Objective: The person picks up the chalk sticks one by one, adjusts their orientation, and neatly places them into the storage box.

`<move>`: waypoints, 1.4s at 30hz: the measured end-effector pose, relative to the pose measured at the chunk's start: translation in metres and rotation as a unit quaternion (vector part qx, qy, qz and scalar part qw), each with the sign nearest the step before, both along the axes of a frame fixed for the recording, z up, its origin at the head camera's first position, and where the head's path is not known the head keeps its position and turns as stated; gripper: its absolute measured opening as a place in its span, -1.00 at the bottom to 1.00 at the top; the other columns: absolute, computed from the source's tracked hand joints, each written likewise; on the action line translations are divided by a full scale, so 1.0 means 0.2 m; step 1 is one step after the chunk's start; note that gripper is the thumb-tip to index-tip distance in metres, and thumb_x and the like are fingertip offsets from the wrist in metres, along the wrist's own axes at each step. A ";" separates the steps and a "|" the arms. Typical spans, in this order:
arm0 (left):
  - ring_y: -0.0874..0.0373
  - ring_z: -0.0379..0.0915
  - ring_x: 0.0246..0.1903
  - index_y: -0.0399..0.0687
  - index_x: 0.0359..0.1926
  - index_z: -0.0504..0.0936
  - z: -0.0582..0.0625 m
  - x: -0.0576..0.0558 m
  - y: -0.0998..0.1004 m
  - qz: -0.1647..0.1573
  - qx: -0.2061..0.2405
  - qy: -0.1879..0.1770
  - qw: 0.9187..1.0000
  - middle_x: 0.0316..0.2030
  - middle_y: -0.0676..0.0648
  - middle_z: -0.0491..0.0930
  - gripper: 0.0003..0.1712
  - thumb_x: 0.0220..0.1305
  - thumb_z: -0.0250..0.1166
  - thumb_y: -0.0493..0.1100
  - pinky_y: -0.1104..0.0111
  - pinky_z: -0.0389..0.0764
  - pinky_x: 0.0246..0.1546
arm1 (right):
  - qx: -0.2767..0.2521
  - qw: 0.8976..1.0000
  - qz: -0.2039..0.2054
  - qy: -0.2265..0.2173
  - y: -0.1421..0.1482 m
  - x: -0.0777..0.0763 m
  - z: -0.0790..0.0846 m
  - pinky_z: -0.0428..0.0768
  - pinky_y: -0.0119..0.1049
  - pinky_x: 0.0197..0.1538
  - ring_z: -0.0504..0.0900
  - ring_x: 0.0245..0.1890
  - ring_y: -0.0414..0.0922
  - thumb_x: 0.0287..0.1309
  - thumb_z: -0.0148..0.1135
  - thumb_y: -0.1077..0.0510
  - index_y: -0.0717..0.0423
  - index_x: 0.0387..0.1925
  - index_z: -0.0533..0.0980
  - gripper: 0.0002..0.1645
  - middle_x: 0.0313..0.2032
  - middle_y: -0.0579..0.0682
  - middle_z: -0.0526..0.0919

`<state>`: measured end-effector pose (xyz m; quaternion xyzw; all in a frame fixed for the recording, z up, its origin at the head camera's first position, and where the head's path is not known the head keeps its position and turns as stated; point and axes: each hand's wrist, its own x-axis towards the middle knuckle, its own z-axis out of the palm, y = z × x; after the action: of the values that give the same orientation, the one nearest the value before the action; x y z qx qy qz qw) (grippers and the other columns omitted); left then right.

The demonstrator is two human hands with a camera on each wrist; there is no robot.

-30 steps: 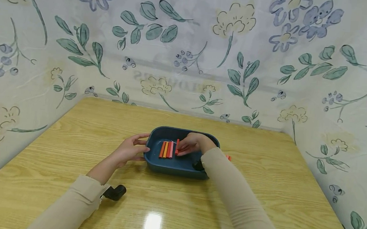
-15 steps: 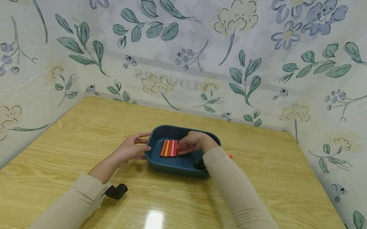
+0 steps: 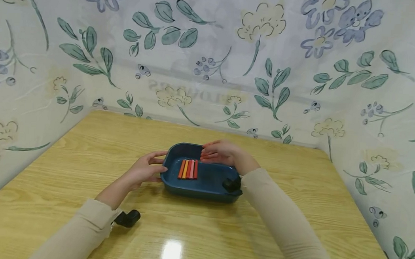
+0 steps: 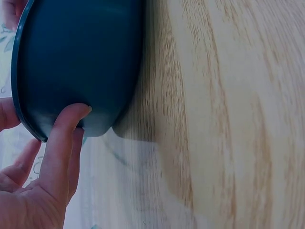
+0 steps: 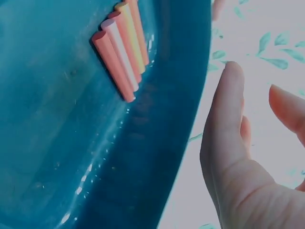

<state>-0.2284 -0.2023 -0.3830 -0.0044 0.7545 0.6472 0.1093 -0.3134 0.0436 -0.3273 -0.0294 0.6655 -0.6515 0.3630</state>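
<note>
A dark blue rounded basin [image 3: 211, 177] stands on the table. Inside, toward its left side, several short round sticks [image 3: 189, 169] in red, orange, yellow and pink lie side by side in a row. My left hand [image 3: 142, 171] holds the basin's left end, the thumb at the rim and fingers [image 4: 69, 124] against the outer wall. Over the far rim is my right hand [image 3: 222, 152], its fingers extended and nothing in them. In the right wrist view, the right hand [image 5: 238, 152] shows just outside the basin wall, thumb apart from the fingers.
The wooden table [image 3: 84, 157] spreads around the basin. Floral cloth [image 3: 211, 66] hangs behind it and along both sides. A black wrist camera [image 3: 128, 218] sticks out at the left cuff; another black wrist camera [image 3: 232, 184] overlaps the basin's right side.
My right hand has set a red stick down at the right end of the row, let go, and moved up and back over the far rim. The left hand keeps its hold.
</note>
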 end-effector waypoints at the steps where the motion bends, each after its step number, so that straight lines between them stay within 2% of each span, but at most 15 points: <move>1: -0.19 0.49 -0.06 -0.18 0.40 0.09 0.00 0.00 0.00 0.000 0.000 -0.001 1.000 0.23 -0.43 0.17 -0.29 0.27 0.12 -0.38 0.10 0.61 -0.20 | -0.003 1.000 -0.004 0.003 0.01 0.01 0.01 0.28 -0.01 0.25 0.51 -0.04 0.15 0.30 -0.05 0.37 0.41 0.31 0.12 -0.43 0.21 0.43 0.24; 7: -0.16 0.51 -0.09 -0.19 0.39 0.09 -0.01 0.01 0.00 0.001 -0.002 -0.003 1.000 0.22 -0.44 0.17 -0.29 0.27 0.12 -0.37 0.11 0.62 -0.20 | -0.007 0.999 -0.035 0.034 0.07 0.09 0.01 0.37 -0.01 0.17 0.61 -0.34 -0.04 0.24 0.03 0.40 0.44 0.26 0.18 -0.43 0.07 0.43 0.38; 12: -0.11 0.53 -0.12 -0.20 0.39 0.09 -0.01 0.02 0.00 0.001 -0.001 -0.003 1.000 0.22 -0.44 0.17 -0.29 0.26 0.13 -0.38 0.11 0.62 -0.21 | -0.013 0.997 -0.049 0.052 0.15 0.16 -0.02 0.48 -0.07 0.08 0.62 -0.36 -0.08 0.21 0.04 0.41 0.48 0.23 0.18 -0.44 -0.15 0.28 0.51; 16: -0.10 0.54 -0.13 -0.20 0.39 0.09 -0.01 0.03 -0.01 0.001 0.001 0.001 1.000 0.22 -0.45 0.17 -0.29 0.26 0.13 -0.38 0.11 0.62 -0.22 | -0.015 0.996 -0.061 0.057 0.23 0.20 -0.05 0.54 -0.12 0.03 0.63 -0.37 -0.11 0.21 0.03 0.41 0.49 0.24 0.17 -0.42 -0.19 0.24 0.54; 21: -0.11 0.54 -0.13 -0.21 0.40 0.08 -0.02 0.03 -0.02 0.002 -0.003 0.004 1.000 0.22 -0.45 0.16 -0.28 0.26 0.13 -0.37 0.11 0.62 -0.22 | -0.013 0.995 -0.074 0.059 0.32 0.25 -0.09 0.49 -0.11 0.08 0.64 -0.34 -0.11 0.24 -0.01 0.41 0.47 0.26 0.14 -0.43 -0.29 0.13 0.56; 27: -0.19 0.49 -0.05 -0.20 0.40 0.06 -0.02 0.03 -0.03 0.003 -0.002 0.002 1.000 0.23 -0.45 0.15 -0.28 0.27 0.13 -0.36 0.12 0.62 -0.21 | -0.022 0.993 -0.090 0.071 0.43 0.29 -0.13 0.58 -0.20 -0.03 0.64 -0.26 -0.05 0.25 -0.04 0.43 0.49 0.23 0.13 -0.47 -0.29 0.13 0.55; 32: -0.16 0.49 -0.06 -0.19 0.40 0.06 -0.01 0.02 -0.03 0.001 -0.009 0.006 1.000 0.22 -0.44 0.16 -0.29 0.28 0.12 -0.35 0.12 0.62 -0.20 | -0.025 0.991 -0.103 0.083 0.52 0.34 -0.16 0.62 -0.32 -0.14 0.64 -0.33 -0.12 0.28 -0.07 0.39 0.52 0.23 0.11 -0.48 -0.32 0.10 0.55; 36: -0.13 0.49 -0.07 -0.18 0.41 0.06 -0.01 0.01 -0.03 -0.004 -0.005 0.004 1.000 0.22 -0.43 0.16 -0.28 0.28 0.12 -0.35 0.10 0.61 -0.18 | -0.026 0.986 -0.121 0.114 0.61 0.36 -0.21 0.61 -0.36 -0.14 0.62 -0.33 -0.16 0.28 -0.04 0.37 0.53 0.20 0.13 -0.48 -0.31 0.07 0.54; 39: -0.14 0.48 -0.06 -0.18 0.41 0.07 -0.01 0.01 -0.01 -0.006 -0.002 0.004 1.000 0.22 -0.43 0.16 -0.29 0.28 0.12 -0.35 0.09 0.60 -0.16 | -0.009 0.982 -0.131 0.139 0.69 0.38 -0.24 0.60 -0.34 -0.12 0.60 -0.31 -0.15 0.25 0.02 0.36 0.54 0.19 0.14 -0.46 -0.27 0.08 0.52; 42: -0.16 0.48 -0.05 -0.18 0.41 0.06 -0.01 0.01 -0.01 -0.006 -0.005 0.002 1.000 0.22 -0.43 0.16 -0.29 0.29 0.11 -0.36 0.08 0.59 -0.15 | 0.018 0.980 -0.138 0.144 0.74 0.38 -0.27 0.60 -0.32 -0.12 0.59 -0.29 -0.13 0.23 0.04 0.34 0.54 0.20 0.15 -0.43 -0.20 0.17 0.51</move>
<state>-0.2270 -0.2036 -0.3845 0.0009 0.7578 0.6430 0.1112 -0.2375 0.1915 -0.3805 -0.0241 0.7197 -0.6725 0.1708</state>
